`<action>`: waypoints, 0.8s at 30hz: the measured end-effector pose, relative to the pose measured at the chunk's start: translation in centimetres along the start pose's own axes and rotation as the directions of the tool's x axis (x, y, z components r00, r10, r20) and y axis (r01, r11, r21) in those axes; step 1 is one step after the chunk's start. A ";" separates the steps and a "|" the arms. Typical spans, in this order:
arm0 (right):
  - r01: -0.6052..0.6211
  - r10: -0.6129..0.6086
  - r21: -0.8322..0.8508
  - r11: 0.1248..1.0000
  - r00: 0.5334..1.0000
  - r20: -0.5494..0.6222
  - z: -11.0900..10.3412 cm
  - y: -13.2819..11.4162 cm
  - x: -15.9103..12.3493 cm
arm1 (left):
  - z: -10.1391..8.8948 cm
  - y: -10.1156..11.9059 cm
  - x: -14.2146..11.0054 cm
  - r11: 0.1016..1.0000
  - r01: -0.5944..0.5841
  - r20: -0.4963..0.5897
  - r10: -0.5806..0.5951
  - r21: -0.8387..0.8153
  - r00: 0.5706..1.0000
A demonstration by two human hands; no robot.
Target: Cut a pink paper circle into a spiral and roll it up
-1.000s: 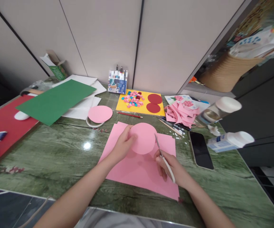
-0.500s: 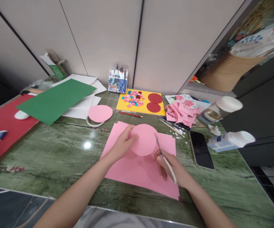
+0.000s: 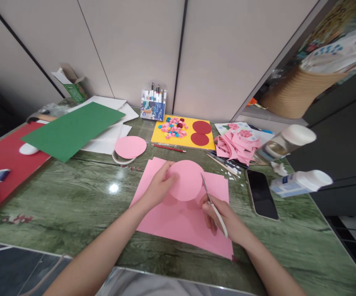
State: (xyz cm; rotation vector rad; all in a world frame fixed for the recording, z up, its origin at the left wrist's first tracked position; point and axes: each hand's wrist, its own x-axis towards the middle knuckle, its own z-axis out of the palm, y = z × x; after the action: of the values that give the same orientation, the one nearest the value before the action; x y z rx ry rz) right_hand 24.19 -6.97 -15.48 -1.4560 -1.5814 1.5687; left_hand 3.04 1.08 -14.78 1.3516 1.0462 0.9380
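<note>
A round piece of pink paper (image 3: 187,181) is pinched at its left edge by my left hand (image 3: 162,185). My right hand (image 3: 221,216) grips a pair of scissors (image 3: 217,214) with white handles, its blades pointing up at the right edge of the circle. Beneath both hands lie pink paper sheets (image 3: 184,230). More pink paper circles (image 3: 130,146) rest on a white tape roll (image 3: 122,160) to the left.
Pink scraps (image 3: 238,147), a phone (image 3: 261,193) and white-capped bottles (image 3: 301,182) stand or lie on the right. A yellow sheet (image 3: 157,137) with pompoms and dark red circles sits behind, near a red pencil (image 3: 169,148). Green paper (image 3: 73,129) lies on the left.
The pink circle and the scissors have shifted very slightly. Both hands keep their holds, and everything else stays in place.
</note>
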 end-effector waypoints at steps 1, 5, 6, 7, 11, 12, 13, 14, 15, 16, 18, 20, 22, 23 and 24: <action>-0.002 0.002 0.001 1.000 1.000 0.001 0.0 0.0 0.0 | 0.0 0.0 0.0 1.000 0.000 -0.004 0.000 0.001 1.000; -0.013 0.013 0.000 1.000 1.000 0.007 0.0 0.0 -0.1 | -0.1 0.0 -0.1 1.000 -0.003 -0.007 0.003 0.004 1.000; -0.013 0.013 0.000 1.000 1.000 0.009 0.0 -0.1 -0.1 | -0.2 0.1 -0.1 1.000 0.000 0.004 0.000 0.003 1.000; -0.010 0.010 0.000 1.000 1.000 0.012 0.0 -0.1 -0.1 | -0.3 0.2 0.0 1.000 0.004 0.023 -0.004 0.000 1.000; 0.006 -0.006 0.003 1.000 1.000 0.016 0.1 -0.4 -0.2 | -0.6 0.6 0.0 1.000 0.004 0.121 -0.003 -0.010 0.993; 0.007 -0.007 0.003 1.000 1.000 0.018 0.1 -0.4 -0.2 | -0.7 0.7 0.0 1.000 0.003 0.133 -0.002 -0.010 0.991; 0.008 -0.008 0.002 1.000 1.000 0.018 0.1 -0.5 -0.2 | -0.7 0.8 0.0 1.000 0.005 0.141 -0.004 -0.008 0.990; 0.008 -0.008 0.002 1.000 1.000 0.020 0.1 -0.5 -0.2 | -0.8 0.8 0.0 1.000 0.010 0.143 -0.009 -0.006 0.990; 0.009 -0.009 0.002 1.000 1.000 0.021 0.1 -0.5 -0.2 | -0.8 0.9 0.0 1.000 0.015 0.144 -0.014 -0.004 0.989; 0.010 -0.010 0.002 1.000 1.000 0.020 0.1 -0.5 -0.2 | -0.8 0.9 -0.1 1.000 0.017 0.144 -0.017 -0.002 0.989; 0.015 -0.015 0.003 1.000 1.000 0.018 0.1 -0.4 -0.2 | -0.8 1.0 -0.1 1.000 0.018 0.142 -0.018 0.002 0.990; 0.020 -0.020 0.006 1.000 1.000 0.018 0.2 -0.4 -0.2 | -0.8 1.0 -0.1 1.000 0.019 0.136 -0.019 0.003 0.990; 0.015 -0.015 0.014 1.000 1.000 0.021 0.2 -0.3 -0.2 | -0.8 0.9 0.0 1.000 0.023 0.132 -0.023 -0.003 0.991; 0.011 -0.011 0.017 1.000 1.000 0.023 0.2 -0.4 -0.2 | -0.7 0.9 0.0 1.000 0.021 0.130 -0.021 -0.003 0.991; 0.007 -0.007 0.018 1.000 1.000 0.024 0.2 -0.4 -0.2 | -0.7 0.9 0.0 1.000 0.018 0.130 -0.018 -0.001 0.991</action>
State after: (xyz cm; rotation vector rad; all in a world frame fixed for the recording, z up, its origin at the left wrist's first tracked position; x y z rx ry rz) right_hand 23.97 -7.16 -15.12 -1.4256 -1.5807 1.5984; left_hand 2.39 1.33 -13.84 1.3801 0.9558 0.8261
